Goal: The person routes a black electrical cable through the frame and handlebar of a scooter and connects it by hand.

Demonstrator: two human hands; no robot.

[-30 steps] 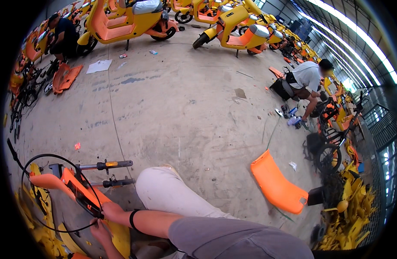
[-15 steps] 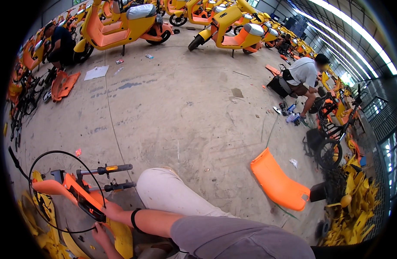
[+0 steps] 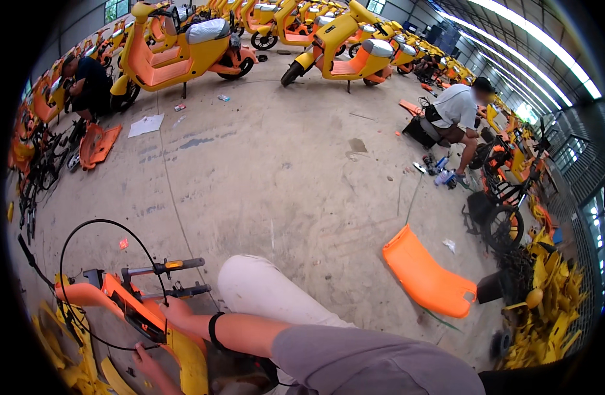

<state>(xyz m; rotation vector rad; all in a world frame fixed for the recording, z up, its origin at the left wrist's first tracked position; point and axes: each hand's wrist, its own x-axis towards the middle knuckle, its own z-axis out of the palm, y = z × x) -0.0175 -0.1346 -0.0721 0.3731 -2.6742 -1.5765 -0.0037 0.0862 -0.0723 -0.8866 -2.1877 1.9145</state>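
Black cable [image 3: 102, 220], smooth and slender, bowed into a broad loop at eight o'clock. Right hand [image 3: 177, 314] and left hand [image 3: 145, 359] each pinch it, both grips narrow, beside an orange shell [image 3: 86, 294]. Four o'clock: curved, smooth orange panel [image 3: 426, 273] on scuffed floor [image 3: 296, 178].

The right arm [image 3: 253, 334], ringed by a black band [image 3: 215, 331] near the wrist [image 3: 197, 324], stretches across to the person's left, its right hand [image 3: 176, 313] curled closed. Just below, the left hand [image 3: 144, 359] has its fingers drawn into a pinch.
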